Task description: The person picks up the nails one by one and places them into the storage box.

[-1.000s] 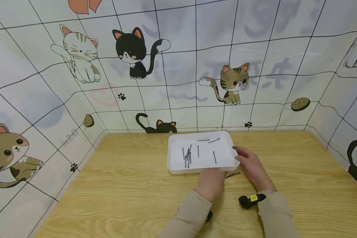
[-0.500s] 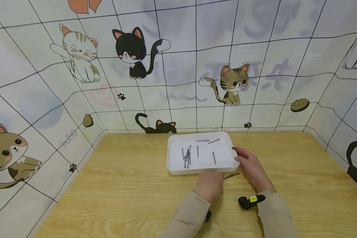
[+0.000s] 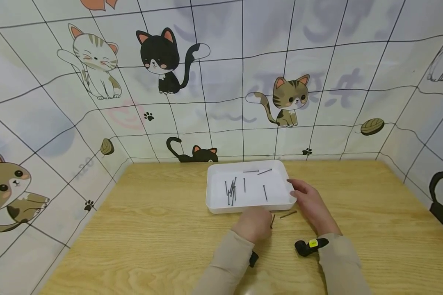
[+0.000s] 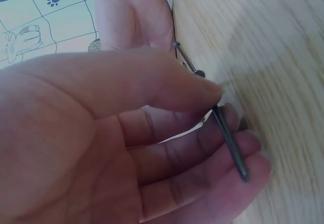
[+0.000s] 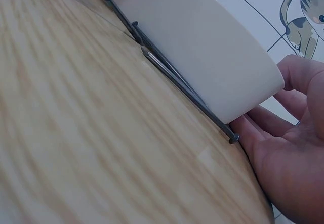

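My left hand [image 3: 254,224] is just in front of the white tray [image 3: 211,211]. It pinches a dark nail [image 4: 232,145] between thumb and fingers, with the pointed end sticking out past the fingertips. My right hand [image 3: 313,207] grips the tray's right end, thumb at the rim. In the right wrist view its fingers curl around the corner of the tray wall [image 5: 212,47]. A loose nail [image 3: 288,214] lies on the table between the hands. The right wrist view shows nails [image 5: 190,98] lying along the foot of the tray. Several nails [image 3: 231,191] lie inside it, mostly bunched left.
The wooden table [image 3: 151,229] runs back to a wall covering [image 3: 225,82] printed with cats and grid lines. Similar printed coverings stand at the left and right sides. A black wrist device [image 3: 306,248] sits at my right sleeve.
My left hand has shifted slightly left, and a nail now shows at its fingertips. The right hand stays on the tray's end. The head view has tilted a little.
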Demonstrator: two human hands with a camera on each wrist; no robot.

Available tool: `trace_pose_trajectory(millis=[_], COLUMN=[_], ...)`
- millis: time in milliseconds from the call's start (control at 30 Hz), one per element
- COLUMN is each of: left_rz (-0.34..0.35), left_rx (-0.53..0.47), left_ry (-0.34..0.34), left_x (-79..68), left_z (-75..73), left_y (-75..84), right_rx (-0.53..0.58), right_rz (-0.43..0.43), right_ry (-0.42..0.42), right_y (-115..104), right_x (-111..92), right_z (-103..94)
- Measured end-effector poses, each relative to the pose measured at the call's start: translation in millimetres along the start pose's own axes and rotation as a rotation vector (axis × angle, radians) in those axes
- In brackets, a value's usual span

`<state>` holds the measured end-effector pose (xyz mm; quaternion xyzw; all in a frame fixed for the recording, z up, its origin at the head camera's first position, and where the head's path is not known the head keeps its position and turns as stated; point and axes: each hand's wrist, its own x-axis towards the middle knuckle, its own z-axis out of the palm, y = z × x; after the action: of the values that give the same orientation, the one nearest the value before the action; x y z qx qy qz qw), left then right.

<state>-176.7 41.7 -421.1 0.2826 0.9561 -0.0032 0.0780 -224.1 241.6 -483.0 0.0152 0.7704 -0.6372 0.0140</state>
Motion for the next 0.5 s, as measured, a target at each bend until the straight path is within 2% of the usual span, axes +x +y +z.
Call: trace_pose_trajectory(millis=[200,500], left_rz=[0.015,0.144], left_rx=[-0.029,-0.054], left_ry=[-0.032,-0.037], left_x=[1.8,0.2], left_z=[-3.0,-11.8], left_y=[-1.2,-6.9], right_rx=[-0.022,-0.016], right_rz=[-0.014,0.013], right_ry=[0.008,0.011], right_y=[-2.1,-3.4], right_x=[0.2,-0.7], right_z=[-0.7,0.2])
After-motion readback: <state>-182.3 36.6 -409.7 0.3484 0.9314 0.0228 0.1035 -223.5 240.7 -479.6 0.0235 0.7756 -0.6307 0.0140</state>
